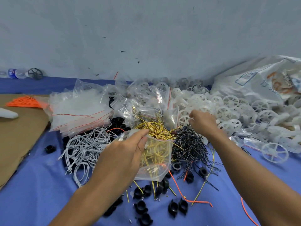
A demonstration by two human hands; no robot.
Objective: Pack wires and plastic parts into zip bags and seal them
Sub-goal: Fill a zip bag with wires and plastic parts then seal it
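Note:
My left hand pinches the open mouth of a clear zip bag that holds yellow wires, low in the middle of the view. My right hand reaches farther back and curls its fingers on a white plastic wheel at the edge of the white wheel heap. A tangle of yellow wires lies just behind the bag. White wires lie to its left, black wires to its right. Black plastic caps are scattered in front.
A stack of empty zip bags sits at the left, filled bags behind the wires. Orange wires rest on brown cardboard. A large white sack stands at the right, a water bottle by the wall.

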